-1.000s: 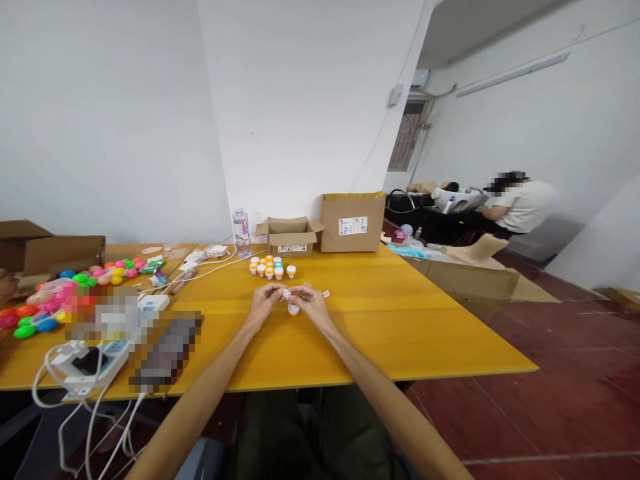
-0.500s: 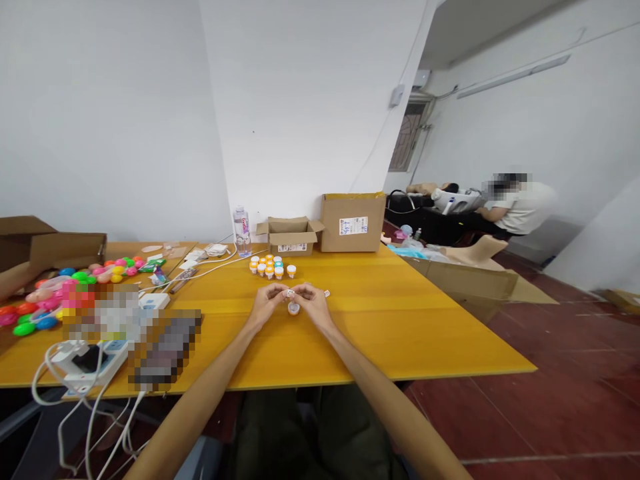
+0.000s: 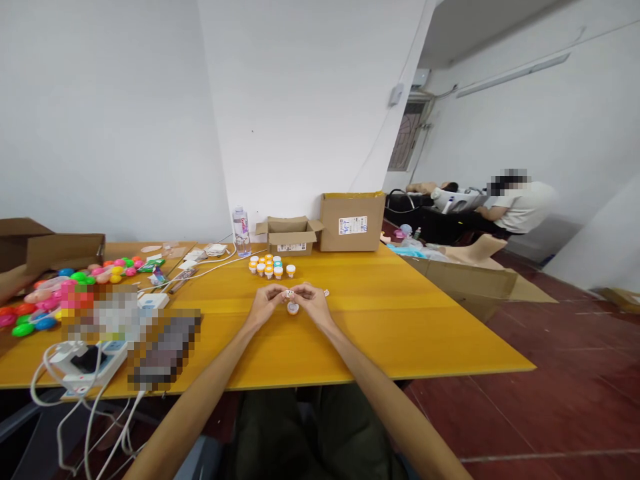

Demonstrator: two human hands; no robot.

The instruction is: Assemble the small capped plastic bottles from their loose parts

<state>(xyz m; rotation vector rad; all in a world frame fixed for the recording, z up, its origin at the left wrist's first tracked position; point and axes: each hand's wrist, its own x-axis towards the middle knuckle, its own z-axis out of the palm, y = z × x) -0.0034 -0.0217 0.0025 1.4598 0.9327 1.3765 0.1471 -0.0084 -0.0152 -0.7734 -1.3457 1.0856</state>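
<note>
Between the fingertips of my left hand [image 3: 265, 304] and my right hand [image 3: 312, 303] is a small white piece with dark marks [image 3: 289, 294]; both hands pinch it, one from each side. Its exact kind is too small to make out. Just below it, a small round cup-like piece [image 3: 293, 308] with a greyish inside stands on the table. Beyond my right fingers lies another small white piece [image 3: 327, 293]. Farther back, several small round containers [image 3: 269, 268] with white, orange and teal tops stand in a cluster, one [image 3: 291, 270] slightly apart on the right.
A water bottle [image 3: 241, 232], an open carton [image 3: 289, 237] and a larger cardboard box [image 3: 352, 224] line the table's back edge. To the left are colourful plastic balls [image 3: 75, 287], a power strip [image 3: 107, 357] with cables, and a blurred phone [image 3: 165, 350]. A person [image 3: 520, 207] sits at far right.
Both hands stay in nearly the same place, still pinching the small white piece. The view has shifted very slightly; nothing else has visibly moved.
</note>
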